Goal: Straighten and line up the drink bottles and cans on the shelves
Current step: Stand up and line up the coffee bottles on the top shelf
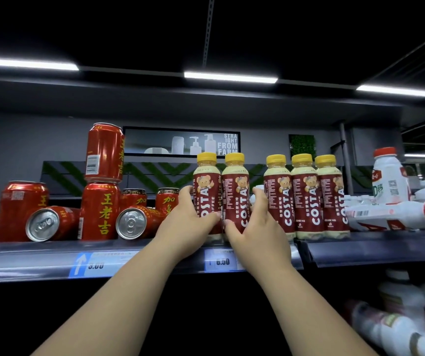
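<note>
Clamps left grip [190, 219] round one Costa btl [205, 186], right grip [257, 229] round its twin [235, 194] at 3 o'clock, both upright at shelf [39, 258] front. Leaves gap to tidy Costa trio [306, 199] further 3 o'clock. Seems early: needs toppled red cans [43, 223] at 9 o'clock righted, stacked can [105, 152] lowered, fallen white btl [391, 213] stood.

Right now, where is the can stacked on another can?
In the head view, left side of the shelf: the stacked can sits atop an upright red can, left of the Costa bottles.
</note>
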